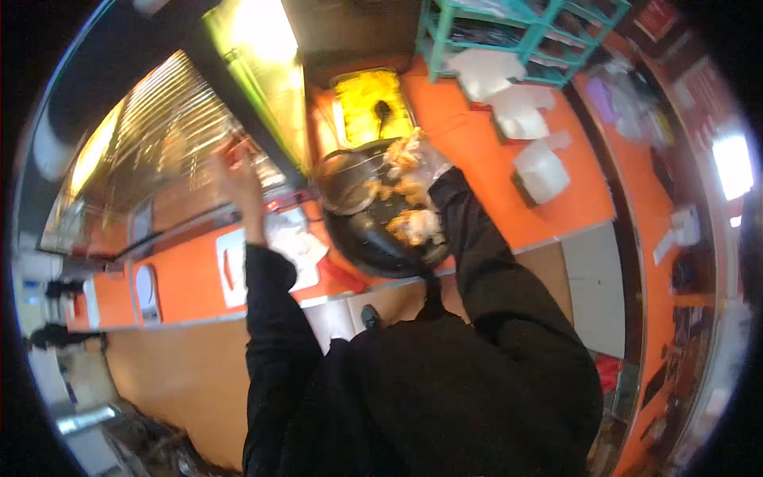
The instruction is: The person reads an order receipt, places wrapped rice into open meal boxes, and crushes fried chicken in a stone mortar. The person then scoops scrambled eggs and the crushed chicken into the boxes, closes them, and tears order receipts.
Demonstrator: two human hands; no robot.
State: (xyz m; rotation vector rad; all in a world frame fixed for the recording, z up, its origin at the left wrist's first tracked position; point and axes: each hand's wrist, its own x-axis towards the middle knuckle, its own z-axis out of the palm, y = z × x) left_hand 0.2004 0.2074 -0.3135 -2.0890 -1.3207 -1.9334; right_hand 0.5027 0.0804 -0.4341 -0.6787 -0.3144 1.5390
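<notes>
My right hand [434, 160], in what looks like a clear plastic glove, grips a browned piece of food [405, 150] over the far right side of a large black pan [357, 238]. More browned pieces [411, 226] lie in the pan, some by crumpled whitish wrapping. A round dark bowl or smaller pan [344, 189] rests at its left. My left hand [237, 176] is raised before a lit glass-fronted cabinet [173, 143] with shiny metal bars inside. Blur hides whether its fingers touch the cabinet or hold the reddish patch there.
Behind the pan stands a tray of yellow food [360, 113] with a dark utensil. White paper stacks [542, 170] and a teal rack [530, 36] occupy the orange counter [477, 197]. Left of the pan lie a white board [232, 262] with a red-handled tool and a scale [147, 292].
</notes>
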